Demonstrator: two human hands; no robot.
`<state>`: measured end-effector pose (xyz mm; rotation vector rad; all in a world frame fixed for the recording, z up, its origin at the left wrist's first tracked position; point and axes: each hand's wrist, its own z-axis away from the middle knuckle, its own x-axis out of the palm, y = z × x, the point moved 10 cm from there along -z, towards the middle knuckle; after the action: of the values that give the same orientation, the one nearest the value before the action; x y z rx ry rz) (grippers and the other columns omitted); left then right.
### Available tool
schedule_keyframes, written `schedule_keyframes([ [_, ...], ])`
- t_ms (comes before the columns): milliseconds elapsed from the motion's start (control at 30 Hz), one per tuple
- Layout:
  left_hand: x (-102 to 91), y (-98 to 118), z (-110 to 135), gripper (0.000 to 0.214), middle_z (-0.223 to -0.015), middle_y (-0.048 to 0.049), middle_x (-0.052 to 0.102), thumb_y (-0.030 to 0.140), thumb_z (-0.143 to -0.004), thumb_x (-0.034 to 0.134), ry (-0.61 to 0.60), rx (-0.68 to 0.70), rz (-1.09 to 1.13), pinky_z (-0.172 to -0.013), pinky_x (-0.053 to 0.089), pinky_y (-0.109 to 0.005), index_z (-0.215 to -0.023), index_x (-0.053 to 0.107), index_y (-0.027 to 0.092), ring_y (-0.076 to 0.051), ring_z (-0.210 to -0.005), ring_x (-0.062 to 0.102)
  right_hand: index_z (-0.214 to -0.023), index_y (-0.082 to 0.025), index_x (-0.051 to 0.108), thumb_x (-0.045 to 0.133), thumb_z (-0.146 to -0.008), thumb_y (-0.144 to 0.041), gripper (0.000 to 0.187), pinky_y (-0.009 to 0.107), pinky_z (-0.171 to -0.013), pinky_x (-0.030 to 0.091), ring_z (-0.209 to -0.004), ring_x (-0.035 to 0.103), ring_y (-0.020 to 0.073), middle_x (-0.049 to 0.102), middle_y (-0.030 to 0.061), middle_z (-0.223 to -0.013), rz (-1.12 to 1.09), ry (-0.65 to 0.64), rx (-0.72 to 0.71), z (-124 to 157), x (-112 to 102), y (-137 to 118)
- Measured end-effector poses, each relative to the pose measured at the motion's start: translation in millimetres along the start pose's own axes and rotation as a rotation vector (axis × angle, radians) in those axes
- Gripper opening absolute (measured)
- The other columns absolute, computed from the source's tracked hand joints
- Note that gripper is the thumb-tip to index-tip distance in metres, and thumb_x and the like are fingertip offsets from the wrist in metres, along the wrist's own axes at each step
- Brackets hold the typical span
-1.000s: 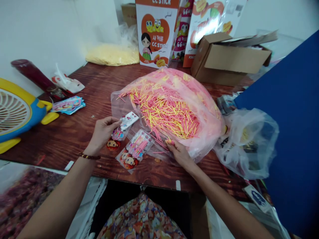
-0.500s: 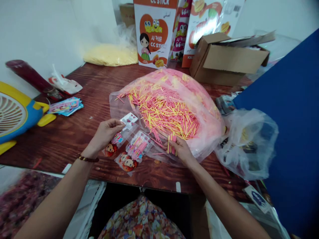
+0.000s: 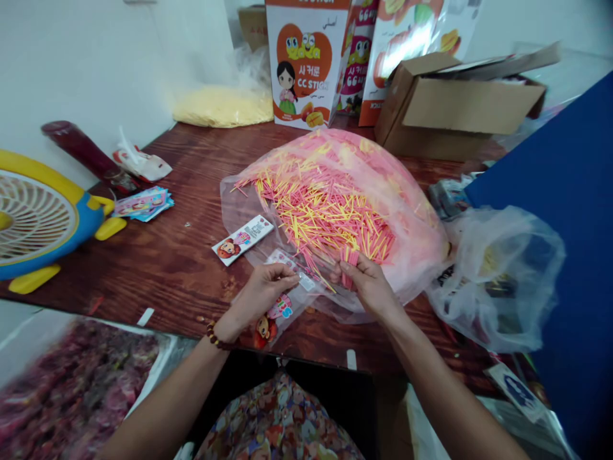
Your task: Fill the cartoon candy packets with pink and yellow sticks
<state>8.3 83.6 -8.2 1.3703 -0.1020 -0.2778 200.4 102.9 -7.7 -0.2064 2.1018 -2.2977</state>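
Observation:
My left hand (image 3: 268,287) is closed in a pinch on a clear printed packet (image 3: 282,310) with a red-haired cartoon figure, at the table's front edge. In my right hand (image 3: 368,284), the fingers are wrapped round a small bundle of pink sticks (image 3: 350,263) with some yellow among them. Just beyond both hands lies a big open clear bag (image 3: 407,211), full of loose pink and yellow thin sticks (image 3: 325,211). A flat white piece with the same cartoon print (image 3: 242,239) rests on the table, left of the bag and beyond my left hand.
A blue and yellow fan (image 3: 43,214) stands at the left, near printed sachets (image 3: 143,204) and a dark red bottle (image 3: 86,153). Behind the bag are printed cartons (image 3: 306,64) and an open cardboard box (image 3: 460,115). A crumpled plastic bag (image 3: 498,275) lies at the right.
My left hand has moved right, leaving the white printed piece and pinching the other packet. My right hand still holds its bundle, slightly farther right in view. The camera view has shifted.

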Motion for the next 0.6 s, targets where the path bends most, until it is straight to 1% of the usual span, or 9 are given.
schedule_keyframes([
  [67,3.6,3,1,0.028,-0.06,0.0032,0.05,0.038,-0.079,0.068,-0.012,0.021,-0.018,-0.053,0.03,-0.021,-0.066,0.061,0.013,-0.007,-0.056,0.039,-0.08,-0.022,0.058,0.064,-0.082,-0.046,0.025,0.029,-0.062,0.049,-0.064,0.06,0.0156,0.066,-0.0007,-0.071,0.101,-0.047,-0.067,2,12,-12],
  [167,3.2,6,3,0.029,-0.064,0.0024,0.05,0.038,-0.081,0.067,-0.023,0.049,-0.056,-0.055,0.032,-0.021,-0.068,0.061,0.013,-0.008,-0.059,0.04,-0.087,-0.022,0.061,0.058,-0.088,-0.039,0.017,0.032,-0.072,0.05,-0.077,0.062,0.019,0.068,0.0019,-0.082,0.361,-0.093,-0.232,5,30,-31],
  [233,1.9,6,4,0.029,-0.064,0.0025,0.05,0.039,-0.082,0.067,-0.034,0.064,-0.074,-0.056,0.032,-0.021,-0.07,0.061,0.013,-0.008,-0.059,0.04,-0.094,-0.022,0.062,0.053,-0.092,-0.032,0.014,0.036,-0.08,0.05,-0.085,0.062,0.0212,0.068,0.0044,-0.09,0.551,-0.158,-0.328,8,45,-35],
  [300,2.4,6,5,0.029,-0.065,0.0024,0.05,0.04,-0.083,0.066,-0.06,0.072,-0.095,-0.056,0.033,-0.021,-0.072,0.061,0.013,-0.009,-0.06,0.04,-0.101,-0.022,0.063,0.048,-0.094,-0.027,0.017,0.039,-0.085,0.05,-0.091,0.062,0.023,0.068,0.0066,-0.095,0.705,-0.24,-0.384,9,59,-32],
  [367,3.5,6,7,0.028,-0.065,0.0026,0.051,0.039,-0.085,0.064,-0.079,0.082,-0.134,-0.056,0.032,-0.021,-0.074,0.061,0.013,-0.009,-0.06,0.041,-0.111,-0.023,0.061,0.046,-0.095,-0.024,0.022,0.041,-0.089,0.049,-0.098,0.063,0.0249,0.069,0.0082,-0.102,0.797,-0.314,-0.412,10,68,-27],
  [467,4.6,6,12,0.027,-0.063,0.0033,0.05,0.036,-0.087,0.06,-0.075,0.088,-0.215,-0.055,0.031,-0.021,-0.072,0.06,0.014,-0.009,-0.059,0.04,-0.124,-0.024,0.058,0.045,-0.097,-0.027,0.03,0.043,-0.095,0.047,-0.11,0.061,0.0269,0.069,0.0095,-0.111,0.834,-0.392,-0.426,12,75,-27],
  [600,3.2,4,17,0.027,-0.062,0.0034,0.05,0.035,-0.09,0.057,-0.042,0.101,-0.252,-0.055,0.031,-0.021,-0.071,0.059,0.015,-0.009,-0.059,0.041,-0.127,-0.023,0.056,0.044,-0.099,-0.033,0.032,0.044,-0.095,0.048,-0.113,0.061,0.0277,0.069,0.0101,-0.114,0.832,-0.395,-0.381,12,72,-33],
])
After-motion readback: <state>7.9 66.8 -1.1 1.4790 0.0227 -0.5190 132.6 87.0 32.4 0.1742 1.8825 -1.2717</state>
